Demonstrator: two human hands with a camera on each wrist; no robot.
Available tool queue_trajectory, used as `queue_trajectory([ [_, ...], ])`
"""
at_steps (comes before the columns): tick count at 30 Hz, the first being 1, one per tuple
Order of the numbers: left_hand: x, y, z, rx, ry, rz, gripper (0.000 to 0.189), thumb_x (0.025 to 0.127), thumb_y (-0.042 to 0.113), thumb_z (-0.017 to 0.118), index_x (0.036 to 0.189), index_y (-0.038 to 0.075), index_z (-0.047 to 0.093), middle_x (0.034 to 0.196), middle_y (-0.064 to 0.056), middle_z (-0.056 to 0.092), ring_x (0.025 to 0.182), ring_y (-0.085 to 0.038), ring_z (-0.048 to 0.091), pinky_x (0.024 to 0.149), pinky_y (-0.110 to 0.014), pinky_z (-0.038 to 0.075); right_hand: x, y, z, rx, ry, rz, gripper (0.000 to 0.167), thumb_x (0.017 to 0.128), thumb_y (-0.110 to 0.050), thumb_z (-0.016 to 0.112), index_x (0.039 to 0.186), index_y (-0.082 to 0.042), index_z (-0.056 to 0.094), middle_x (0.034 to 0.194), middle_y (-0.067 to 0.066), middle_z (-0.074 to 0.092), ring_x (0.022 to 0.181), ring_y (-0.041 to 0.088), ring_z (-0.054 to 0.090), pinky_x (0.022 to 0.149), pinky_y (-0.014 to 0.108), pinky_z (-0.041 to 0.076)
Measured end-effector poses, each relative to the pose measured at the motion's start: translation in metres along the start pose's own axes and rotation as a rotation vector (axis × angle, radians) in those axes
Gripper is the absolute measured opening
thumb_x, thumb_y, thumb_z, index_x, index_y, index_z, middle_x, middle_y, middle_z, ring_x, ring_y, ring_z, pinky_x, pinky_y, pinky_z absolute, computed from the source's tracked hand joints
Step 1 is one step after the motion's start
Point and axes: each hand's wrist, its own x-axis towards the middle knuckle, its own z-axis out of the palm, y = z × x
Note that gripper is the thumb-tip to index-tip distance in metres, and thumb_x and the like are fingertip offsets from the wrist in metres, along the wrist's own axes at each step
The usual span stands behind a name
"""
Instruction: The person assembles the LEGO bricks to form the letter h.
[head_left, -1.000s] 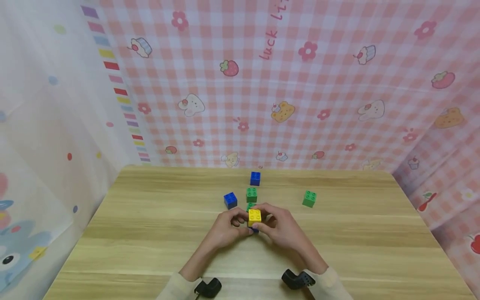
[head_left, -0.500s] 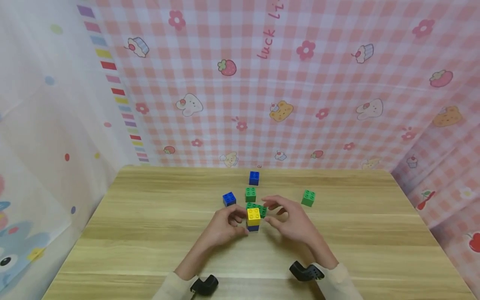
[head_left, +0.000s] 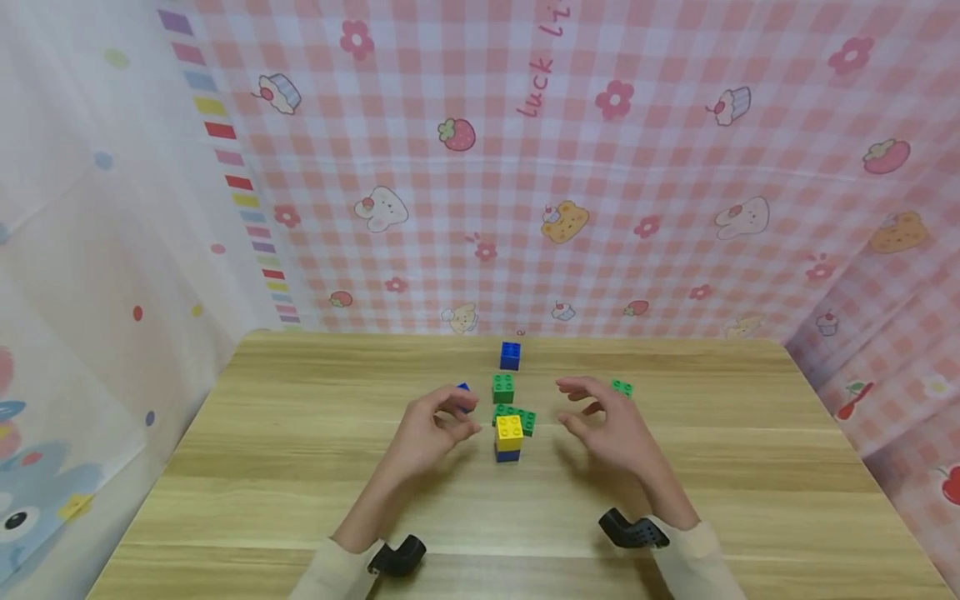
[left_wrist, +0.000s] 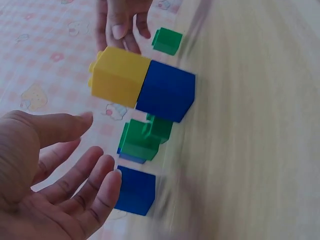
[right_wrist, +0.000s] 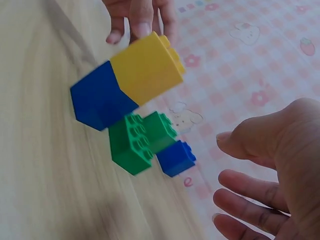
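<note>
A yellow building block [head_left: 509,428] sits on top of a blue block [head_left: 507,456] near the middle of the table, forming an upright stack. My left hand [head_left: 427,429] hovers to its left with loosely bent fingers, holding nothing. On the other side, my right hand [head_left: 617,432] is also apart from the stack, thumb and fingers spread around air. Right behind the stack lies a longer green block [head_left: 528,422], partly covered by it. In the left wrist view, the left hand's fingers overlap the edge of another blue block [left_wrist: 137,192].
Farther back stand a green block [head_left: 503,388] and a blue block [head_left: 510,356], roughly in line. A second green block [head_left: 622,388] is partly hidden behind my right hand. A patterned cloth [head_left: 600,167] hangs behind the wooden table [head_left: 300,467].
My right hand has let go of the yellow block and moved right. My left hand has drawn away to the left. The yellow-and-blue stack stays in place.
</note>
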Motion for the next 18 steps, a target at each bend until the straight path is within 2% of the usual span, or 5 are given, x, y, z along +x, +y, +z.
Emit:
queue_trajectory([
  [8, 0.002, -0.001, -0.010, 0.000, 0.116, -0.028, 0.029, 0.087, 0.009, 0.082, 0.115, 0.011, 0.072, 0.105, -0.010, 0.072, 0.092, -0.017, 0.064, 0.073, -0.021, 0.058, 0.000, 0.009, -0.014, 0.020, 0.079, -0.008, 0.044, 0.092, -0.010, 0.077, 0.134, -0.012, 0.065, 0.131, 0.011, 0.068, 0.118, 0.032, 0.063, 0.091, 0.051, 0.058],
  [13, 0.004, -0.006, -0.013, 0.008, 0.172, -0.027, 0.030, 0.087, 0.010, 0.082, 0.115, 0.010, 0.072, 0.109, -0.010, 0.073, 0.096, -0.019, 0.065, 0.074, -0.022, 0.058, -0.001, 0.015, -0.024, 0.006, 0.148, 0.001, 0.043, 0.092, -0.012, 0.077, 0.133, -0.011, 0.065, 0.127, 0.015, 0.068, 0.104, 0.036, 0.067, 0.084, 0.053, 0.059],
  [15, 0.005, -0.009, -0.014, 0.012, 0.185, -0.028, 0.031, 0.087, 0.010, 0.082, 0.116, 0.009, 0.072, 0.112, -0.010, 0.073, 0.099, -0.020, 0.065, 0.075, -0.022, 0.058, -0.001, 0.018, -0.027, 0.005, 0.172, 0.006, 0.042, 0.092, -0.012, 0.077, 0.133, -0.011, 0.065, 0.129, 0.015, 0.067, 0.103, 0.035, 0.067, 0.085, 0.053, 0.059],
  [18, 0.005, -0.013, -0.015, 0.001, 0.197, -0.036, 0.034, 0.086, 0.009, 0.082, 0.118, 0.008, 0.071, 0.117, -0.012, 0.071, 0.100, -0.023, 0.066, 0.075, -0.023, 0.059, -0.002, 0.024, -0.032, 0.004, 0.207, 0.008, 0.042, 0.093, -0.012, 0.077, 0.133, -0.012, 0.065, 0.134, 0.012, 0.066, 0.113, 0.027, 0.063, 0.089, 0.052, 0.058],
])
